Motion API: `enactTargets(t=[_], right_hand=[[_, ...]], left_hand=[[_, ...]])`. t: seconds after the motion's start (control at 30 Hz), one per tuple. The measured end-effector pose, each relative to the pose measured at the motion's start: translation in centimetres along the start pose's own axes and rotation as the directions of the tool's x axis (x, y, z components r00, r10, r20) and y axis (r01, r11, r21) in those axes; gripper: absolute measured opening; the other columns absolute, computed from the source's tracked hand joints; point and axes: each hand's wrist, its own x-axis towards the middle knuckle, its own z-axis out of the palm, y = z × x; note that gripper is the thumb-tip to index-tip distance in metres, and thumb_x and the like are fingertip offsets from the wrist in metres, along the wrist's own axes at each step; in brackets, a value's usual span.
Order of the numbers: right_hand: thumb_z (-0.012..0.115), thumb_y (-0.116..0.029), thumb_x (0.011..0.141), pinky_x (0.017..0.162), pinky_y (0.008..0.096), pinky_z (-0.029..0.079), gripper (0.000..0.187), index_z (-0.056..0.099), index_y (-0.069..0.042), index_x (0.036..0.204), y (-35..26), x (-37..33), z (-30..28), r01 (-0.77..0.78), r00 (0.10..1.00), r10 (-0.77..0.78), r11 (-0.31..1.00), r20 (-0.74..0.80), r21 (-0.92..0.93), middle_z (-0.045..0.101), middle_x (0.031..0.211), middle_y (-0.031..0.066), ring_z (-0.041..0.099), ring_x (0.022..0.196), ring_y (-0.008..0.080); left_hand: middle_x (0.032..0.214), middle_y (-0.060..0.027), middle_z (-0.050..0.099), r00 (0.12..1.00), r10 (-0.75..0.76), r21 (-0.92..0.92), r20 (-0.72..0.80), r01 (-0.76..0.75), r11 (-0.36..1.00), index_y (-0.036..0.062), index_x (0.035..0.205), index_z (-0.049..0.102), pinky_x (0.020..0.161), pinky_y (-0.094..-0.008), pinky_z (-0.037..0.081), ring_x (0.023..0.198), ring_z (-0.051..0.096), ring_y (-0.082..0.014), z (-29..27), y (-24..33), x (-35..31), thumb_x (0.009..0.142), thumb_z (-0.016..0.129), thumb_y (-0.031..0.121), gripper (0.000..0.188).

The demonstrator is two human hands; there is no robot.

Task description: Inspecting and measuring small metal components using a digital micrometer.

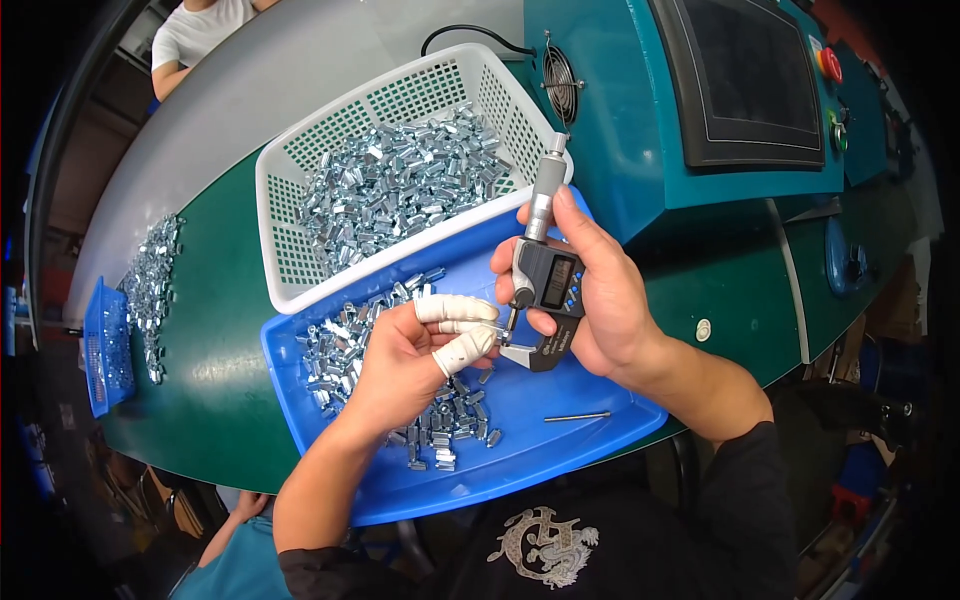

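Note:
My right hand (618, 305) is wrapped round a digital micrometer (541, 268), its thimble pointing up and away and its U-shaped frame toward me. White finger cots cover fingertips of my left hand (395, 365). These pinch a small metal piece (504, 334) between the micrometer's jaws; most of the piece is hidden by the fingers. Below both hands lies a blue tray (560, 455) with many loose shiny metal pieces (440, 425), short and flat-sided. Behind it, a white perforated basket (290, 290) holds a large heap of similar pieces (400, 180); its near side overlaps the tray.
A thin metal rod (577, 416) lies in the tray's right part. At left are a loose pile of metal pieces (153, 290) and a blue basket (107, 350). A teal machine (610, 120) with a screen (745, 70) stands back right. Other people are at far left and lower left.

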Motion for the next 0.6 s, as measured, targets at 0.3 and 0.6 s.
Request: enactTargets(t=[0.3,0.6], right_hand=[[0.034,-0.045,0.098,0.041,0.0206,0.039,0.041,0.046,-0.007,0.111,0.4,-0.3,-0.2,-0.003,1.0,0.004,0.999,0.019,-0.045,0.061,0.086,0.0106,0.061,0.069,0.014],[0.035,-0.042,0.098,0.043,0.0221,0.042,0.044,0.044,-0.003,0.119,0.4,0.6,-0.7,0.131,0.989,-0.126,0.99,0.078,-0.057,0.062,0.09,0.0143,0.062,0.072,0.0173]], left_hand=[[0.091,-0.006,0.065,0.996,0.069,0.055,0.05,-0.072,0.996,-0.0022,0.097,0.061,0.075,-0.0246,0.051,0.081,0.063,-0.0114,-1.0,-0.6,0.2,0.081,0.066,0.002,0.017],[0.096,-0.0094,0.064,0.529,0.814,0.904,-0.242,-0.182,0.387,0.0058,0.119,0.057,0.055,-0.021,0.046,0.067,0.059,-0.0098,-3.6,3.0,1.7,0.078,0.07,0.007,0.043]])
